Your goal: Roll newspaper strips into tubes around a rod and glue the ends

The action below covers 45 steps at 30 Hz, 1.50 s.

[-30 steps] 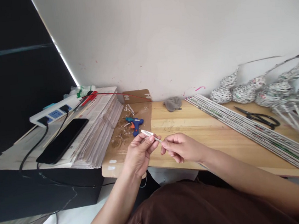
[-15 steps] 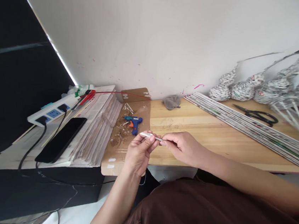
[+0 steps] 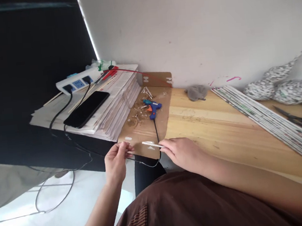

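My right hand (image 3: 180,151) pinches one end of a short white paper stick (image 3: 152,144), whose free end points left over the cardboard sheet (image 3: 165,120). To its left, apart from it, my left hand (image 3: 116,159) is closed in a pinch, with a small pale bit at the fingertips that is too small to name. Beyond both hands a blue glue gun (image 3: 154,109) lies on the cardboard among white paper scraps (image 3: 146,92). Its black cord (image 3: 156,130) runs down past the right fingertips.
At left, a stack of newspapers (image 3: 128,104) carries a black phone (image 3: 87,109) and a white power strip (image 3: 77,83). Across the wooden table (image 3: 206,128) are a grey cloth (image 3: 196,92), long rolled paper sticks (image 3: 265,122), black scissors (image 3: 300,119) and woven paper shapes (image 3: 290,91).
My hands have drawn apart, the left moving left and the right keeping the paper stick. The camera view has turned left and down.
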### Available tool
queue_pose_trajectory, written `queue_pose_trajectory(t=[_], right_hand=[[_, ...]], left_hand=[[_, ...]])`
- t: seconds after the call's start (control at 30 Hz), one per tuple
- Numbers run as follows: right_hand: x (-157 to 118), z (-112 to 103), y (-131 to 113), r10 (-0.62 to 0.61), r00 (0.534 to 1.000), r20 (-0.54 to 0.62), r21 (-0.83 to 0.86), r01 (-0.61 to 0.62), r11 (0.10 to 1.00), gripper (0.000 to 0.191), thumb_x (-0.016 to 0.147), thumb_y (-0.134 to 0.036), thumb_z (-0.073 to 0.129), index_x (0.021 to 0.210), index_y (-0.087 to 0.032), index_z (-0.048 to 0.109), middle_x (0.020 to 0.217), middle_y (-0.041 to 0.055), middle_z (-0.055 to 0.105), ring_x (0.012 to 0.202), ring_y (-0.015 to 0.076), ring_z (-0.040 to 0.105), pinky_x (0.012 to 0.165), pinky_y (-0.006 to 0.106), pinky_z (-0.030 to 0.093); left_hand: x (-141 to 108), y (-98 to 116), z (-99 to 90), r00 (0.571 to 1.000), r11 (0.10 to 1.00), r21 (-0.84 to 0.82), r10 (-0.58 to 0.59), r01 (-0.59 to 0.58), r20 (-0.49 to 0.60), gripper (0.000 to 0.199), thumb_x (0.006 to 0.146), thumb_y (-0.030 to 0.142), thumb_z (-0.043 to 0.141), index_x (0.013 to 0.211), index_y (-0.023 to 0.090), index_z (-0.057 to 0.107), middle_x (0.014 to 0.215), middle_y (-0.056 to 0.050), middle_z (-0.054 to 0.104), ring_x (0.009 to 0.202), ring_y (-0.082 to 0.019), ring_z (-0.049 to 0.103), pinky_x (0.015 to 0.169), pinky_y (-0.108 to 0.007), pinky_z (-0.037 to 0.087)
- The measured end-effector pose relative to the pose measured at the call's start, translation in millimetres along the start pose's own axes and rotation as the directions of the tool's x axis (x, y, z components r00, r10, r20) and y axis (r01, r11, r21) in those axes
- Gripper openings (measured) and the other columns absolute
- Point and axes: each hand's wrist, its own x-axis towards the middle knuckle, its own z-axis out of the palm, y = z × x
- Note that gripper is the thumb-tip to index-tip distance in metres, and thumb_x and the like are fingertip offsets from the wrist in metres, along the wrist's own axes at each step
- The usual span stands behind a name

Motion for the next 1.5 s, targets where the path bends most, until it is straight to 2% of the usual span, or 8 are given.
queue_pose_trajectory(t=[0.1, 0.23, 0.33, 0.47, 0.67, 1.03, 1.37, 1.5], right_hand=[[12, 16, -15, -0.01, 0.997, 0.071, -0.097, 0.017, 0.995, 0.022, 0.096, -0.034, 0.042, 0.101, -0.017, 0.055, 0.072, 0.0053, 0.067, 0.061, 0.0183, 0.061, 0.054, 0.028, 0.033], [29, 25, -32, -0.079, 0.995, 0.066, -0.175, 0.09, 0.98, 0.016, 0.096, -0.028, 0.041, 0.099, -0.019, 0.054, 0.081, 0.0055, 0.066, 0.066, 0.0191, 0.061, 0.054, 0.028, 0.036], [44, 27, -40, -0.139, 0.988, 0.063, -0.241, 0.15, 0.959, 0.016, 0.095, -0.022, 0.04, 0.098, -0.02, 0.055, 0.09, 0.0069, 0.063, 0.076, 0.0202, 0.06, 0.06, 0.029, 0.041], [66, 29, -40, -0.199, 0.974, 0.106, -0.314, 0.223, 0.923, 0.02, 0.095, -0.02, 0.039, 0.097, -0.018, 0.059, 0.097, 0.0099, 0.058, 0.086, 0.0213, 0.057, 0.066, 0.03, 0.044], [87, 35, -33, -0.308, 0.944, 0.121, -0.274, 0.33, 0.904, 0.023, 0.096, -0.021, 0.038, 0.101, -0.018, 0.06, 0.097, 0.0093, 0.057, 0.094, 0.0206, 0.052, 0.072, 0.029, 0.043], [103, 35, -37, -0.406, 0.904, 0.138, -0.302, 0.428, 0.852, 0.02, 0.093, -0.014, 0.042, 0.104, -0.02, 0.058, 0.095, 0.0066, 0.057, 0.09, 0.02, 0.048, 0.067, 0.027, 0.041], [107, 30, -42, -0.325, 0.931, 0.166, -0.233, 0.358, 0.904, 0.021, 0.093, -0.014, 0.043, 0.102, -0.022, 0.059, 0.094, 0.0061, 0.058, 0.092, 0.02, 0.051, 0.063, 0.026, 0.04], [106, 28, -43, -0.315, 0.937, 0.151, -0.219, 0.343, 0.914, 0.02, 0.093, -0.016, 0.042, 0.104, -0.022, 0.058, 0.091, 0.0046, 0.059, 0.088, 0.0195, 0.053, 0.065, 0.027, 0.041]], left_hand=[[-3, -12, -29.5, 0.996, 0.987, 0.155, 0.043, -0.031, -0.077, 0.028, 0.078, 0.041, 0.064, 0.085, 0.013, 0.066, 0.071, -0.004, 0.066, 0.066, -0.013, 0.062, 0.055, -0.02, 0.048], [-5, -22, -45.1, 0.989, 0.952, 0.287, 0.134, -0.11, -0.064, 0.025, 0.072, 0.033, 0.07, 0.092, 0.017, 0.068, 0.086, -0.005, 0.068, 0.077, -0.016, 0.063, 0.069, -0.026, 0.052], [-3, -25, -47.0, 0.969, 0.913, 0.346, 0.243, -0.217, -0.035, 0.019, 0.068, 0.028, 0.074, 0.085, 0.02, 0.071, 0.089, -0.005, 0.068, 0.086, -0.018, 0.062, 0.079, -0.029, 0.05], [2, -24, -46.0, 0.948, 0.882, 0.363, 0.318, -0.301, 0.013, 0.011, 0.067, 0.026, 0.075, 0.078, 0.024, 0.073, 0.088, -0.005, 0.068, 0.087, -0.021, 0.06, 0.077, -0.029, 0.049], [11, -29, -47.2, 0.943, 0.89, 0.336, 0.332, -0.308, -0.016, 0.009, 0.066, 0.024, 0.075, 0.075, 0.025, 0.074, 0.081, -0.004, 0.067, 0.076, -0.018, 0.058, 0.073, -0.026, 0.045], [20, -37, -53.1, 0.921, 0.829, 0.432, 0.391, -0.354, 0.005, 0.005, 0.074, 0.026, 0.069, 0.078, 0.024, 0.073, 0.08, -0.004, 0.065, 0.078, -0.017, 0.057, 0.07, -0.025, 0.045], [27, -49, -55.1, 0.889, 0.762, 0.489, 0.454, -0.425, 0.065, 0.004, 0.076, 0.026, 0.068, 0.078, 0.022, 0.069, 0.079, -0.002, 0.065, 0.075, -0.015, 0.059, 0.064, -0.026, 0.047], [26, -49, -54.5, 0.892, 0.753, 0.502, 0.441, -0.425, 0.093, 0.005, 0.077, 0.026, 0.068, 0.078, 0.021, 0.068, 0.078, -0.002, 0.065, 0.075, -0.014, 0.059, 0.063, -0.025, 0.047]])
